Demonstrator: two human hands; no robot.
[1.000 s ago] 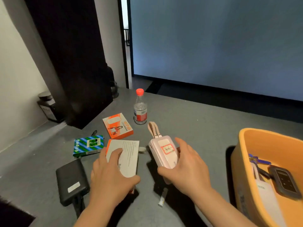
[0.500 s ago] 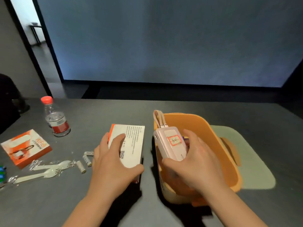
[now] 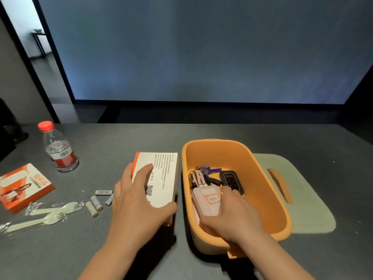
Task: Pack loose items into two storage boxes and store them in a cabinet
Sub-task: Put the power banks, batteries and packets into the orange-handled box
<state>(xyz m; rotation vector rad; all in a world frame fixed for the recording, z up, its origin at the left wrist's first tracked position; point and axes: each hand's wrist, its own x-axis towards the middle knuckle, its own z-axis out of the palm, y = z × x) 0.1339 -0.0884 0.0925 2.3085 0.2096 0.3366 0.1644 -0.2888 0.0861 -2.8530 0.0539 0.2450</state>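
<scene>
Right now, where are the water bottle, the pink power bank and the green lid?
water bottle (image 3: 64,157), head view, on its red label.
pink power bank (image 3: 205,205), head view, on its top face.
green lid (image 3: 306,199), head view, on its flat top.

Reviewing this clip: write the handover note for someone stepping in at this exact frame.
Right hand grips the pink power bank inside the orange box, not yet let go. Left hand grips the white carton beside the box.
Already in the box: keys, black device.
Left on the table: batteries, wrapped forks, orange pack, bottle. Green lid lies off, behind the box. No second box or cabinet in view.
</scene>
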